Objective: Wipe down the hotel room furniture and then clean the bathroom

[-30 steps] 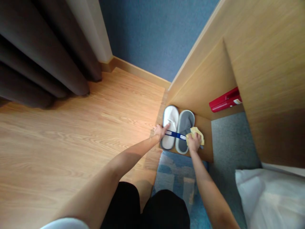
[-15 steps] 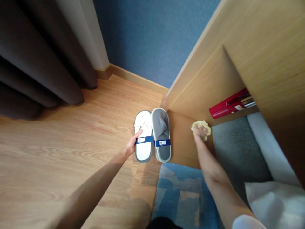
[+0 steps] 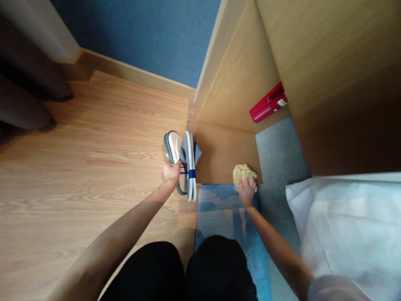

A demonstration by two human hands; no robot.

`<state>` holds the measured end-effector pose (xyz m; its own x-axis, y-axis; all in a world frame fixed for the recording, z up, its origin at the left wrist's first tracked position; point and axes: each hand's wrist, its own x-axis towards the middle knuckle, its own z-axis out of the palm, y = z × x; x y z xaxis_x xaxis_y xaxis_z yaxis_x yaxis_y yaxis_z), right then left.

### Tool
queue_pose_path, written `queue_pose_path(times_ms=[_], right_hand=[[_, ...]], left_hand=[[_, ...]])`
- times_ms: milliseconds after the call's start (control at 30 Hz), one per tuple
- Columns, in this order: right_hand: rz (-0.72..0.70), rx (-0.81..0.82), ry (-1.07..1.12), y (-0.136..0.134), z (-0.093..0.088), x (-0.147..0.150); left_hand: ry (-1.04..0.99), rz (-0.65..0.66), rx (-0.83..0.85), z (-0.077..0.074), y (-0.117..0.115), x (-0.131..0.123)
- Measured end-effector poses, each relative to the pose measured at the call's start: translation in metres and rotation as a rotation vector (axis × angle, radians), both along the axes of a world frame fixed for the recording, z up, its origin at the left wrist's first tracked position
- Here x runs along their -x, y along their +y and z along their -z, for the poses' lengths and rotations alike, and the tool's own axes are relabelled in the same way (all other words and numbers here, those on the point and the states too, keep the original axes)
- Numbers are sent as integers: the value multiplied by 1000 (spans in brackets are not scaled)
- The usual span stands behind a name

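My left hand (image 3: 172,171) grips two pairs of slippers by their side. One pair (image 3: 174,144) has a pale sole face and grey edges; the other, a grey pair with white edges (image 3: 192,190), is turned on its side with a blue paper band around it. The fingers are partly hidden behind the slippers. On the low brown wooden base (image 3: 219,152), my right hand (image 3: 247,190) holds a crumpled pale yellow cloth (image 3: 242,170) pressed down near the base's front edge.
A red case-like object (image 3: 267,104) is fixed on the wooden panel at the right. White bedding (image 3: 351,225) hangs at lower right, beside grey carpet (image 3: 277,146). A blue patterned rug (image 3: 213,205) lies before the base. Dark curtains (image 3: 25,100) hang at left.
The slippers have been gathered in my left hand, and the grey pair has turned onto its edge. My right hand has drawn the cloth towards the base's front edge. The view has shifted.
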<state>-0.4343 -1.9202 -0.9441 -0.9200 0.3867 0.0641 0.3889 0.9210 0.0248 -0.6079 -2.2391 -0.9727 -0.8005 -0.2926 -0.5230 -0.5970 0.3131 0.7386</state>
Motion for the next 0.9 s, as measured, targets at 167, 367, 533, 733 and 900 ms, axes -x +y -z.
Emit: queue_pose_path(times_ms=[167, 367, 533, 733, 900], right_hand=[[-306, 500, -403, -94, -8, -81], [24, 800, -74, -167, -49, 11], [142, 1093, 247, -177, -26, 39], [552, 1588, 735, -4, -23, 57], [659, 1187, 398, 87, -14, 73]], left_hand=[[9, -69, -4, -9, 8, -5], [50, -121, -14, -12, 11, -13], [170, -196, -211, -33, -10, -13], [148, -52, -592, -64, -10, 3], [43, 195, -687, -69, 75, 17]])
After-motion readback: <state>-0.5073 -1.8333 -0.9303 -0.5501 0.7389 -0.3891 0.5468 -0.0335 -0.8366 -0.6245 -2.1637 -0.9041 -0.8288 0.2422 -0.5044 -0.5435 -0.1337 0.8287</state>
